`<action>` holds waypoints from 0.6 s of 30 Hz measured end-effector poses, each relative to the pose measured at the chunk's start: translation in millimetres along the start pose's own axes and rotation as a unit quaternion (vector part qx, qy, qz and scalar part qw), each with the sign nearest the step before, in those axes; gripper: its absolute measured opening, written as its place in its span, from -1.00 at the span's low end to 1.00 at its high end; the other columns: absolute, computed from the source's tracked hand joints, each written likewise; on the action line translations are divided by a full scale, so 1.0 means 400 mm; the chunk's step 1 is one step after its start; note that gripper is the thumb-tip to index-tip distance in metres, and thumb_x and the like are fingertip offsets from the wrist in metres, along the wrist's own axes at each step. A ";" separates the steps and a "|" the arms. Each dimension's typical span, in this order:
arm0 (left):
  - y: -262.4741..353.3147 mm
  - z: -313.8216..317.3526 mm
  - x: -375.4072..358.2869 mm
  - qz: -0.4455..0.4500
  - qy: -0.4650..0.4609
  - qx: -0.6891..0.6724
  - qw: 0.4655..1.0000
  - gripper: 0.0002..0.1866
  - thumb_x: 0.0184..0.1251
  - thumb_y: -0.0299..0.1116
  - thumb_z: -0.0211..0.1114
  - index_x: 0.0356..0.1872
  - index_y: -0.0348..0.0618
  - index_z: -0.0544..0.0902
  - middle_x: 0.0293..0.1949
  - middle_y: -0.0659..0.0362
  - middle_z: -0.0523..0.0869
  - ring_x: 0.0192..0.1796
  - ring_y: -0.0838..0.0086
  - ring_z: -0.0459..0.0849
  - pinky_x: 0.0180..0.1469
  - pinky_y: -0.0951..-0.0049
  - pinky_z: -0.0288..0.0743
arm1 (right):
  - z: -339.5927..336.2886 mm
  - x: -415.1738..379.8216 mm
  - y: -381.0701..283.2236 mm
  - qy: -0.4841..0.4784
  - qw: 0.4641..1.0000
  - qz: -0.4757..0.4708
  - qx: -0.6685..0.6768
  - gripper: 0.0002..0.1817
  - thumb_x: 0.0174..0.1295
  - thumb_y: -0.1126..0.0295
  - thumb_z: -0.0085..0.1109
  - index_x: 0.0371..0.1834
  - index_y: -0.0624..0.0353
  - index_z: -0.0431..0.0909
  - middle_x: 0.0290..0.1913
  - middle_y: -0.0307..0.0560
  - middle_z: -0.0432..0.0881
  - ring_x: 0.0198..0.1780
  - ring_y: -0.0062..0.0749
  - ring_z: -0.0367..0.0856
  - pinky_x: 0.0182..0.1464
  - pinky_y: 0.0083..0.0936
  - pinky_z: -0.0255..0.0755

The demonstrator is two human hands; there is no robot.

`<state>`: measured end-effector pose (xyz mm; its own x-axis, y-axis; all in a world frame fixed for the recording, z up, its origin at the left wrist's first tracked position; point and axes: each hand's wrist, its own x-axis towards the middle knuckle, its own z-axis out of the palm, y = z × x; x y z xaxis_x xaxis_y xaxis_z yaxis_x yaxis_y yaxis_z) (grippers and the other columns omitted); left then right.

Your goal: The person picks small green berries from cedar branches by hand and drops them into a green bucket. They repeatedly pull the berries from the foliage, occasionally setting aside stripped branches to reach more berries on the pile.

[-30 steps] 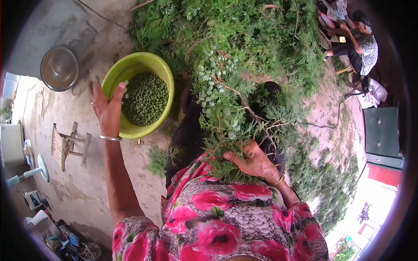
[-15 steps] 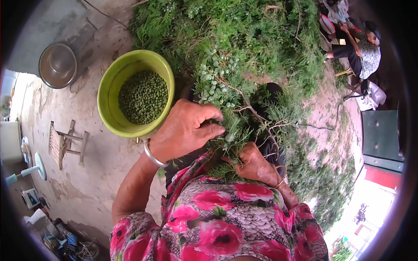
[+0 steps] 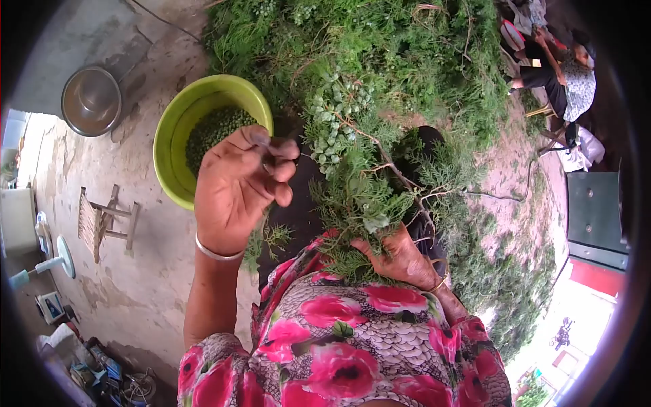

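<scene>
My left hand (image 3: 234, 186), with a silver bangle at the wrist, is raised beside the yellow-green plastic basin (image 3: 166, 136) and overlaps its right rim. The palm is turned up and the fingers are curled in towards the thumb; what they hold, if anything, I cannot make out. Small round green cones (image 3: 211, 129) lie inside the basin. In my lap my right hand (image 3: 401, 258) is closed round a leafy conifer branch (image 3: 397, 173). Clusters of pale green cones (image 3: 332, 115) hang on its upper sprays.
A big heap of cut conifer branches (image 3: 380, 41) lies ahead. At left are a metal bowl (image 3: 91, 102) and a small wooden stool (image 3: 108, 224). Another person (image 3: 576, 88) sits at upper right, near a dark green box (image 3: 593, 210).
My left hand has moved away from the branch, left towards the basin, and turned palm up. My right hand stays on the branch, nearly in place.
</scene>
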<state>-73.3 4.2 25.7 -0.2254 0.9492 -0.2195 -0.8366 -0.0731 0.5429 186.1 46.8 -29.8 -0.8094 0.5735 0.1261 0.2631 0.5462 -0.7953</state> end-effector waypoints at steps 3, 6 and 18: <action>-0.001 0.005 -0.003 -0.020 -0.054 0.086 0.995 -0.87 0.22 -0.54 0.17 -0.23 -0.37 0.57 -0.45 -0.03 0.62 -0.49 0.55 0.53 -0.55 0.62 0.40 | 0.018 -0.019 0.034 -0.020 0.999 -0.048 -0.009 -0.39 -0.19 0.57 0.17 0.09 0.03 0.60 -0.68 -0.09 0.44 -0.62 -0.19 0.41 -0.37 -0.33 0.34; -0.010 0.038 -0.004 -0.012 -0.058 0.376 0.925 -0.89 0.23 -0.52 0.20 -0.35 -0.37 0.63 -0.55 0.09 0.62 -0.56 0.54 0.58 -0.52 0.62 0.44 | 0.019 -0.008 0.020 -0.012 0.999 -0.043 -0.015 -0.61 -0.20 0.54 0.23 -0.18 0.15 0.66 -0.67 -0.09 0.41 -0.56 -0.18 0.43 -0.35 -0.32 0.31; -0.014 0.014 0.023 0.084 -0.254 0.704 0.658 -0.87 0.12 -0.50 0.34 -0.38 -0.30 0.56 -0.56 0.04 0.59 -0.55 0.28 0.61 -0.47 0.37 0.42 | -0.007 -0.023 0.019 -0.219 0.966 0.104 -0.086 -0.51 -0.17 0.50 0.26 -0.04 -0.01 0.66 -0.12 -0.07 0.63 -0.07 -0.14 0.52 0.10 -0.28 0.28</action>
<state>-67.9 15.2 25.3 0.2391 0.9699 0.0450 0.5508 -0.1737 0.8164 196.8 47.4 -35.5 -0.8641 0.3886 -0.3198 0.4973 0.5611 -0.6617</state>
